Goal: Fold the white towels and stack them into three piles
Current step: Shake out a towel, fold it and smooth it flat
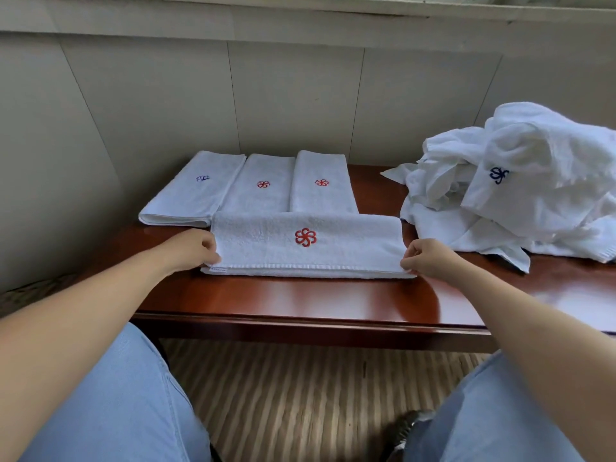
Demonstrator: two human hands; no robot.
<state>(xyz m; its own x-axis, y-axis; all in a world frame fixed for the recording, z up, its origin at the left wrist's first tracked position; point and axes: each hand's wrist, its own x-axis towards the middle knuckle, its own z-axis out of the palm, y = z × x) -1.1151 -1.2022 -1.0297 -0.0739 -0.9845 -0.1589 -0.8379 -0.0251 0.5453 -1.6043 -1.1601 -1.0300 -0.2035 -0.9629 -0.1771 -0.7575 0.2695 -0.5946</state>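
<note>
A white towel with a red flower emblem [306, 245] lies folded lengthwise across the near part of the table. My left hand [193, 250] pinches its left end and my right hand [428, 256] pinches its right end. Behind it, three folded white towels lie side by side: the left one [193, 191] has a blue emblem, the middle one [260, 185] and the right one [321, 183] have red emblems. A heap of unfolded white towels [520, 188] sits at the right, one showing a blue emblem.
The glossy red-brown wooden table [300, 301] stands against a pale panelled wall [293, 95]. Its front edge runs just beyond my knees in blue trousers [116, 395]. Striped flooring [283, 395] and a dark shoe [403, 425] show below.
</note>
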